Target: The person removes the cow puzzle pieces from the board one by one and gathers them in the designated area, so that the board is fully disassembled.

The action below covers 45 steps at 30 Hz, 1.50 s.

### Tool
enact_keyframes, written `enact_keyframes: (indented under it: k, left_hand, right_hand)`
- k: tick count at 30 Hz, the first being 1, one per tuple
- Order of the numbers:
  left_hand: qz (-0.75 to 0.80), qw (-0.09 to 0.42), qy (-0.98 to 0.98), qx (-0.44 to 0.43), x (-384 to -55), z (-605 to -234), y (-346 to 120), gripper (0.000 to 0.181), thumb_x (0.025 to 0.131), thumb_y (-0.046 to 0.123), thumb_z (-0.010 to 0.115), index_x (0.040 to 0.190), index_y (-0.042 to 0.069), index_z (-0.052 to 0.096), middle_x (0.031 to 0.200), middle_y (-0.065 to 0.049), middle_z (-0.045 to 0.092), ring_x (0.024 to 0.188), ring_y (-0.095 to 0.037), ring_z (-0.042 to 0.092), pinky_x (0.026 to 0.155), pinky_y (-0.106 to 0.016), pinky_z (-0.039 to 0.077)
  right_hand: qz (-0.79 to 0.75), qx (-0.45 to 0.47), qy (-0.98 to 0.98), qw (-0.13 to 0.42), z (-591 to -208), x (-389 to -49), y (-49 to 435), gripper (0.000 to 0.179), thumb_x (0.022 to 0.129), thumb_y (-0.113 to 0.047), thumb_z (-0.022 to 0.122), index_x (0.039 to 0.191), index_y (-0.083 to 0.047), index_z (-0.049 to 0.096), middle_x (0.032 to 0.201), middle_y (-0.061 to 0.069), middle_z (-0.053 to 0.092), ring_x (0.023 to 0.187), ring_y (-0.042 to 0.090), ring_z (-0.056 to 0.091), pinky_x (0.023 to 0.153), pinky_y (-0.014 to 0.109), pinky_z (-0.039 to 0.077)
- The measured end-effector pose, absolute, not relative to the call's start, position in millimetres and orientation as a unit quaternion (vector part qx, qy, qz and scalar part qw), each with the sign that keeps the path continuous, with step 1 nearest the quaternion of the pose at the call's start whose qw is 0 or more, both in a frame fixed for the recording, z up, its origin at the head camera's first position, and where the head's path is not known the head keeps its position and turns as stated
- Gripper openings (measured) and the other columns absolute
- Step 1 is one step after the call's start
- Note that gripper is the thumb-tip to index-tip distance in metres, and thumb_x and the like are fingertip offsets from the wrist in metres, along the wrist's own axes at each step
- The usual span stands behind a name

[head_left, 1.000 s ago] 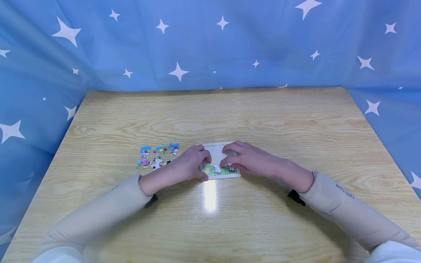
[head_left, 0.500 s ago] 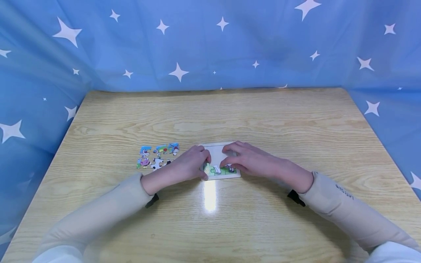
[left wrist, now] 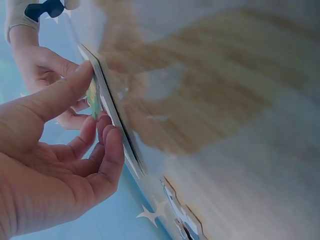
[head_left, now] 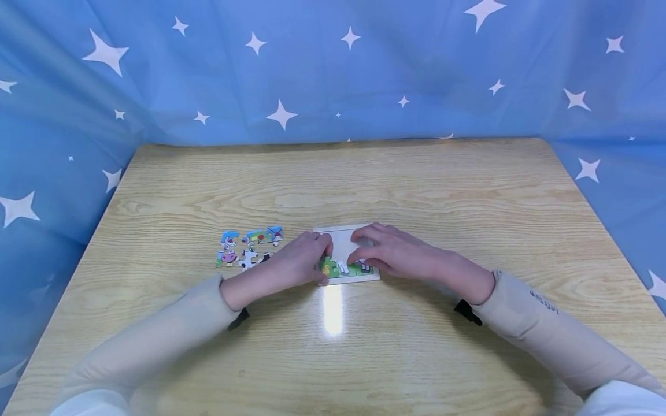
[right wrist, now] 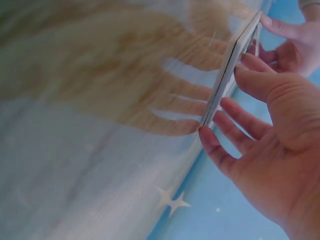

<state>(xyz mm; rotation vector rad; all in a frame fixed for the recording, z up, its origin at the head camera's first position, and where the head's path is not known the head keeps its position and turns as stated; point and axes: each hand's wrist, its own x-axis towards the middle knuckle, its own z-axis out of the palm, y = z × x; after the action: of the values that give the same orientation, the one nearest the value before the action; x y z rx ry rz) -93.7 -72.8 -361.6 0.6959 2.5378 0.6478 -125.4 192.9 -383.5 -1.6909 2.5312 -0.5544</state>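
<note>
In the head view a shallow puzzle tray [head_left: 344, 231] lies on the table, with green-and-white puzzle pieces [head_left: 359, 269] along its near side. My left hand [head_left: 300, 259] is at the tray's left side, its thumb by the near left corner. Between its thumb and fingertips it pinches a green-and-yellow puzzle piece [left wrist: 93, 100], seen tilted in the left wrist view. My right hand [head_left: 395, 251] rests on the tray's right part, thumb and fingers spread and loosely bent. In the right wrist view its fingertips touch the tray edge [right wrist: 220, 85].
Left of the tray lie several loose puzzle pieces [head_left: 250, 259] with parts of a cow picture, some partly behind the left forearm. The wooden table [head_left: 416, 185] ends at a blue star-patterned curtain [head_left: 333, 69]. A bright reflection shows in front of the tray.
The green-and-yellow piece at the left hand has changed tilt slightly and looks less pale. The left fingers shifted a little; the right hand has stayed in place.
</note>
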Motion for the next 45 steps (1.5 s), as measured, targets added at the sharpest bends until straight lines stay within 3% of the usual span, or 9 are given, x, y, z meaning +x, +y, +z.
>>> enact_keyframes:
  k: [6, 16, 21, 28, 35, 37, 42, 45]
  left_hand:
    - [0.266, 0.214, 0.906, 0.25, -92.0, -357.6, -75.1, 0.03, 0.094, -0.002, 0.085, 0.109, 0.007, 0.061, 0.086, -0.003, 0.059, 0.083, -0.02, 0.053, 0.076, -0.031, 0.046]
    - [0.311, 0.187, 0.898, 0.248, -90.0, -358.4, -85.0, 0.013, 0.102, -0.005, 0.07, 0.111, 0.003, 0.066, 0.089, -0.005, 0.071, 0.075, -0.014, 0.058, 0.071, -0.026, 0.05]
    - [0.335, 0.175, 0.893, 0.246, -86.0, -357.0, -94.2, 0.012, 0.101, -0.005, 0.07, 0.11, 0.002, 0.067, 0.088, -0.005, 0.071, 0.075, -0.013, 0.059, 0.072, -0.026, 0.05]
    - [0.354, 0.153, 0.886, 0.256, -76.9, -350.7, -113.2, 0.013, 0.1, -0.007, 0.066, 0.108, 0.002, 0.068, 0.085, -0.001, 0.072, 0.071, -0.009, 0.056, 0.081, -0.039, 0.056]
    - [0.376, 0.167, 0.88, 0.237, -70.4, -351.9, -127.5, 0.014, 0.1, -0.008, 0.065, 0.106, 0.003, 0.067, 0.087, -0.002, 0.074, 0.07, -0.008, 0.055, 0.067, -0.028, 0.048]
    - [0.375, 0.164, 0.881, 0.238, -69.1, -352.8, -130.0, 0.014, 0.1, -0.008, 0.066, 0.106, 0.004, 0.067, 0.087, -0.002, 0.074, 0.07, -0.008, 0.056, 0.078, -0.033, 0.051]
    - [0.376, 0.166, 0.881, 0.232, -65.6, -351.1, -135.8, 0.014, 0.1, -0.008, 0.068, 0.107, 0.004, 0.068, 0.089, -0.002, 0.075, 0.077, -0.01, 0.063, 0.083, -0.037, 0.054]
    - [0.375, 0.17, 0.883, 0.226, -64.1, -348.3, -140.7, 0.014, 0.101, -0.007, 0.067, 0.108, 0.005, 0.068, 0.091, -0.002, 0.075, 0.082, -0.014, 0.066, 0.074, -0.031, 0.054]
  right_hand:
    - [-0.154, -0.547, 0.822, 0.026, -381.0, -124.6, 191.0, 0.035, 0.095, 0.001, 0.085, 0.124, -0.018, 0.077, 0.137, 0.017, 0.066, 0.125, 0.037, 0.065, 0.105, 0.057, 0.055]
    - [-0.157, -0.546, 0.822, 0.028, -380.8, -124.2, 190.4, 0.034, 0.096, 0.0, 0.085, 0.124, -0.017, 0.077, 0.137, 0.018, 0.067, 0.126, 0.038, 0.064, 0.105, 0.059, 0.055]
    - [-0.153, -0.545, 0.824, 0.026, -383.9, -123.7, 191.9, 0.034, 0.096, 0.0, 0.084, 0.125, -0.017, 0.078, 0.137, 0.018, 0.067, 0.126, 0.038, 0.064, 0.104, 0.059, 0.056]
    - [-0.162, -0.544, 0.823, 0.027, -380.9, -123.3, 192.1, 0.034, 0.096, -0.001, 0.084, 0.125, -0.018, 0.076, 0.137, 0.017, 0.067, 0.126, 0.038, 0.064, 0.103, 0.06, 0.056]
    - [-0.149, -0.549, 0.822, 0.016, -380.7, -122.8, 190.9, 0.035, 0.097, 0.0, 0.083, 0.125, -0.019, 0.076, 0.135, 0.016, 0.067, 0.122, 0.035, 0.065, 0.098, 0.056, 0.058]
    - [-0.148, -0.548, 0.823, 0.018, -380.6, -122.8, 190.7, 0.034, 0.097, -0.001, 0.084, 0.125, -0.019, 0.077, 0.135, 0.015, 0.067, 0.122, 0.035, 0.065, 0.099, 0.056, 0.057]
    - [-0.149, -0.542, 0.827, 0.029, -380.8, -122.5, 192.0, 0.035, 0.096, -0.001, 0.085, 0.125, -0.019, 0.077, 0.136, 0.015, 0.066, 0.125, 0.035, 0.064, 0.101, 0.057, 0.057]
    - [-0.15, -0.541, 0.827, 0.029, -382.1, -122.7, 193.2, 0.035, 0.096, -0.002, 0.085, 0.125, -0.02, 0.077, 0.136, 0.015, 0.066, 0.125, 0.035, 0.064, 0.101, 0.057, 0.057]
